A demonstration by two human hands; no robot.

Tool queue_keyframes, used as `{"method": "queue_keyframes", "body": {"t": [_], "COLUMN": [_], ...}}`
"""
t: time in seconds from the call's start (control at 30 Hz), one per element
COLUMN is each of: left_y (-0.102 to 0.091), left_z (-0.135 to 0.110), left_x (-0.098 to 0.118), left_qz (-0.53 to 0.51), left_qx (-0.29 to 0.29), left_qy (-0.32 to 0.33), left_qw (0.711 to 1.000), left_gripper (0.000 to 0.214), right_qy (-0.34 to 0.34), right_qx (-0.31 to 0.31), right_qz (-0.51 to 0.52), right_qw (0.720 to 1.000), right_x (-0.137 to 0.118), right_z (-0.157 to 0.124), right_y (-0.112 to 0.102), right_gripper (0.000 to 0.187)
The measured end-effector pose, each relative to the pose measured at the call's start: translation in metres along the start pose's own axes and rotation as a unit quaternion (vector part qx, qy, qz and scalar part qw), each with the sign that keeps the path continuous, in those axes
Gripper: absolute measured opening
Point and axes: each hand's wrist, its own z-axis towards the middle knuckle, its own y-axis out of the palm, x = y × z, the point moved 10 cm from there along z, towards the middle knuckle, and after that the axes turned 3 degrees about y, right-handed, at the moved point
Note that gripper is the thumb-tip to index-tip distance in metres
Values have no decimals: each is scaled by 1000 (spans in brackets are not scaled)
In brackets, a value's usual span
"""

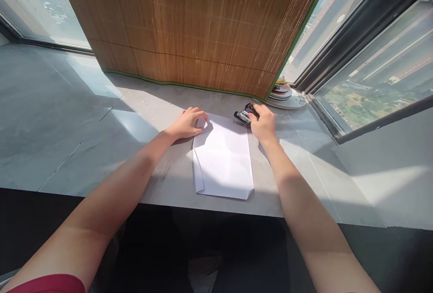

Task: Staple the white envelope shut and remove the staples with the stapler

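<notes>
Gripping black stapler [243, 115] with right hand [264, 125] at far right corner of white paper [223, 157]. Pinning far left corner under curled left hand [187, 123].

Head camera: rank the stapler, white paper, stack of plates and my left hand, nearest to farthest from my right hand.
1. stapler, gripped in the right hand.
2. white paper, just left of that hand.
3. stack of plates, farther back on the right.
4. left hand, across the paper.

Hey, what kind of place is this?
Probably a high-rise room, at a wide grey window ledge: windows overlook city buildings far below, a bamboo blind hangs between them, paper and a stapler sit on it.
</notes>
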Motion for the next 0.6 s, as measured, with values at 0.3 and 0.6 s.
{"method": "queue_keyframes", "body": {"t": [0.3,0.6], "left_y": [-14,-28], "left_z": [3,-5], "left_x": [3,-6], "left_qz": [-139,-232], "left_qx": [27,95], "left_qy": [0,-106], "left_qw": [990,962], "left_gripper": [20,40], "right_qy": [37,33], "right_qx": [-52,-82], "right_qz": [-39,-6], "right_qw": [997,996], "right_x": [23,10], "right_z": [5,0], "right_y": [11,15], "right_gripper": [39,42]}}
